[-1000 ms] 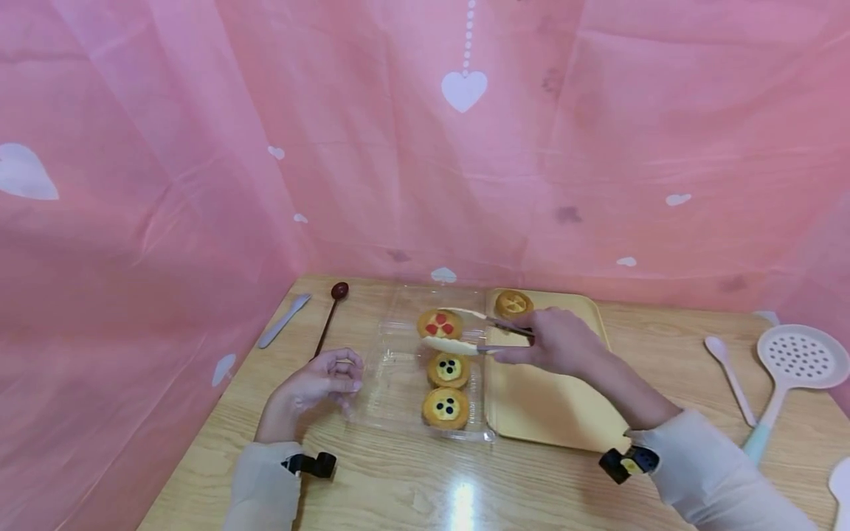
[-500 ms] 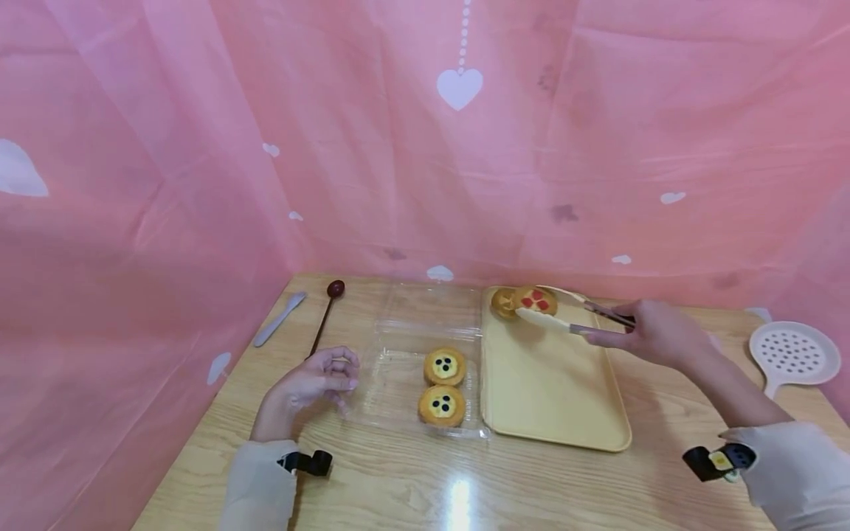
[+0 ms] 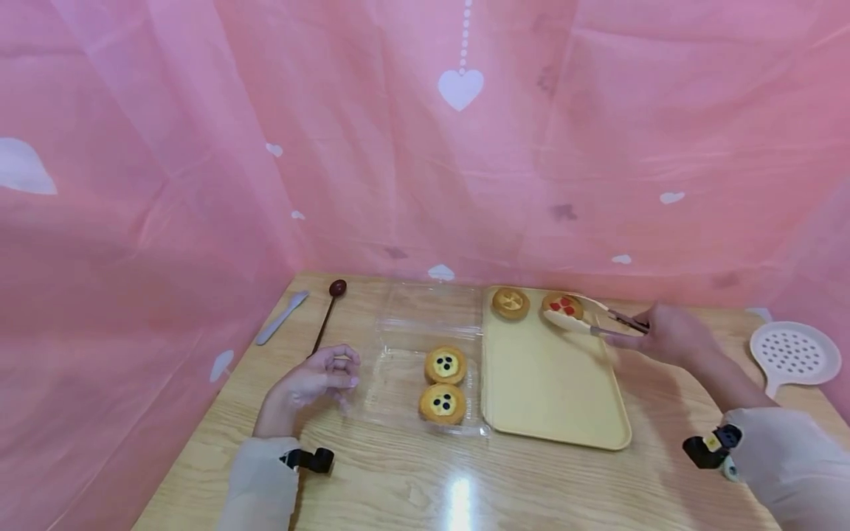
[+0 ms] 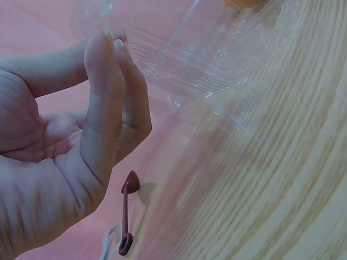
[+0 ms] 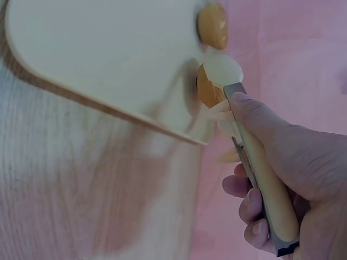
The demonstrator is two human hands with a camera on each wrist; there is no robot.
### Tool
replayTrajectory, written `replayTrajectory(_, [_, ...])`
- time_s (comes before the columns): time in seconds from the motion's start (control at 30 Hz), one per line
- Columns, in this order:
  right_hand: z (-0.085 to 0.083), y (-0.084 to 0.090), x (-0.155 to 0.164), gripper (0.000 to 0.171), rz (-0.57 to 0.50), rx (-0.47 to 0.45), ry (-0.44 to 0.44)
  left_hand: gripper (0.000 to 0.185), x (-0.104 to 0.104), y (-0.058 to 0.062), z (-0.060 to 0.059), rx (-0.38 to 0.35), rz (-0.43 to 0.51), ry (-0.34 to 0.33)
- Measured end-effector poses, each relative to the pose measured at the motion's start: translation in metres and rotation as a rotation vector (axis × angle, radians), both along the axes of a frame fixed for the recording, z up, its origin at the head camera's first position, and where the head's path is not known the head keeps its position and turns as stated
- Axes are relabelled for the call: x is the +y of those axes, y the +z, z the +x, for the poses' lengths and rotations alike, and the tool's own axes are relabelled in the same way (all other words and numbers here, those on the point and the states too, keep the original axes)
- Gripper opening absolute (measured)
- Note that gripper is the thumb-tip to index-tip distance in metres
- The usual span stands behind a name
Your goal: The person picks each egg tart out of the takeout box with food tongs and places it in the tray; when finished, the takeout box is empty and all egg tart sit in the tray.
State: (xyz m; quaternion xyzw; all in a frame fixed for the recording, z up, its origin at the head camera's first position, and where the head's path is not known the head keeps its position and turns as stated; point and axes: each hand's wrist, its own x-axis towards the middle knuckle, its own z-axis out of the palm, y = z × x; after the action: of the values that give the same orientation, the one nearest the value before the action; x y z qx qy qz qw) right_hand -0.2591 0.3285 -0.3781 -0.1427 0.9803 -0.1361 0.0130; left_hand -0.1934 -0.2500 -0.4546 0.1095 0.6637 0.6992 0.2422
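Observation:
My right hand (image 3: 667, 335) grips a pair of tongs (image 3: 598, 318) whose white tips clamp a tart with red fruit (image 3: 561, 305) at the far right corner of the yellow tray (image 3: 551, 387). In the right wrist view the tongs (image 5: 255, 168) hold that tart (image 5: 207, 86) just over the tray's edge. A plain yellow tart (image 3: 510, 302) sits on the tray beside it. My left hand (image 3: 317, 382) rests on the table with curled fingers at the left edge of a clear plastic box (image 3: 398, 383), holding nothing. Two blueberry tarts (image 3: 444, 365) lie in the box.
A dark spoon (image 3: 329, 311) and a pale plastic knife (image 3: 282, 318) lie at the table's far left. A white slotted ladle (image 3: 793, 358) lies at the right edge. Pink cloth walls close in the table at the back and left.
My right hand carried the red-fruit tart in the tongs from the clear box rightward to the tray's far right corner. The left hand stayed put.

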Motion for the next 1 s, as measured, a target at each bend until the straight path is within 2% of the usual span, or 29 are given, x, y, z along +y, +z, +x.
replayTrajectory(0.13, [-0.001, -0.008, 0.002, 0.053, 0.026, -0.048, -0.045, 0.028, 0.001, -0.002, -0.001, -0.01, -0.009, 0.007])
replayTrajectory(0.27, [0.001, -0.01, 0.003, 0.069, 0.04, -0.093, -0.074, 0.029, 0.003, -0.002, -0.001, -0.01, -0.024, 0.009])
replayTrajectory(0.33, [0.003, -0.008, 0.003, 0.079, 0.046, -0.114, -0.065, 0.028, 0.003, -0.002, -0.001, -0.013, -0.023, 0.011])
replayTrajectory(0.47, [0.006, -0.003, 0.006, 0.087, 0.055, -0.133, -0.047, 0.026, 0.002, 0.0, 0.0, -0.019, -0.019, 0.016])
replayTrajectory(0.77, [0.015, 0.003, -0.002, 0.07, 0.004, -0.108, -0.005, 0.027, -0.001, 0.0, 0.001, -0.024, -0.01, 0.018])
replayTrajectory(1.0, [0.043, 0.032, -0.05, 0.069, -0.04, -0.09, 0.09, 0.026, 0.0, -0.002, -0.001, 0.008, 0.009, -0.009])
